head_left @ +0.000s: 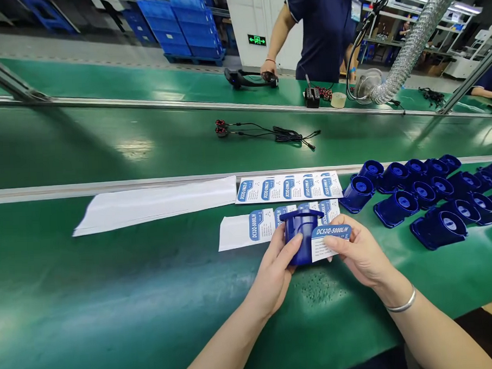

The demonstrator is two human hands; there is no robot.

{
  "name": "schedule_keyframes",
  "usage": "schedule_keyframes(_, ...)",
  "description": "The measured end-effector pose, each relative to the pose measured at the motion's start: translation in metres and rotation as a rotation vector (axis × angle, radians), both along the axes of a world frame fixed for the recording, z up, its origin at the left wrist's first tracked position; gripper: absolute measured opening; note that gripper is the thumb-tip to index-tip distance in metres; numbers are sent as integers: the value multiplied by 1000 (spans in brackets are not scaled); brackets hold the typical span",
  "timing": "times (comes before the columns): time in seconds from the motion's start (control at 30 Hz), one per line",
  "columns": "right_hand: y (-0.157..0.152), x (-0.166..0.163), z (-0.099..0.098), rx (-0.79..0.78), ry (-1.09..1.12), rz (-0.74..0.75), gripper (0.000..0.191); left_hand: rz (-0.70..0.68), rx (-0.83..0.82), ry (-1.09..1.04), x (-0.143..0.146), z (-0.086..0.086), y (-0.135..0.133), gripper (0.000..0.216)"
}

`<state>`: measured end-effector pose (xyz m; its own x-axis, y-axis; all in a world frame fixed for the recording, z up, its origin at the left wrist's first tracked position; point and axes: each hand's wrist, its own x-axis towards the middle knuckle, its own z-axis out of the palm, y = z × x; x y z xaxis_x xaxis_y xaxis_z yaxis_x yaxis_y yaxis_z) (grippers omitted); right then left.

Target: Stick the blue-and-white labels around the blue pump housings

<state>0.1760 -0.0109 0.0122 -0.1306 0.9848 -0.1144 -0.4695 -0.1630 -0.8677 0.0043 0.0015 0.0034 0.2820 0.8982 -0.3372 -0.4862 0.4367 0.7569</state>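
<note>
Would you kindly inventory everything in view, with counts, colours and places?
Held housing: 1, blue, centre
Held label: 1, blue and white, centre
Loose housings: over a dozen, blue, right
Label sheets: 2, blue and white, beyond held housing
Blank sheets: count unclear, white, left
Cable bundle: 1, black, upper centre
Tape roll: 1, pale yellow, far side
Headset-like device: 1, black, far side
Duct: 1, silver, upper right
Crates: several, blue, upper left
Exit sign: 1, green, upper centre
Co-workers: at least 2, dark blue tops, far side, right edge
Worktop: 1, green, underneath
Bracelet: 1, silver, lower right
Left hand: 1, bare, on held housing
Right hand: 1, bare, on held label
</note>
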Motion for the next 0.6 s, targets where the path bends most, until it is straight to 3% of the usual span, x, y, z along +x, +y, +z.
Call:
schedule_keyframes(0.37,-4,-2,-1,-73,1,-8,37,-35,48,33,3,1,-3,73)
schedule_keyframes(0.6,-4,-3,-4,-79,-42,-52,36,-36,98,30,4,-13,-5,76)
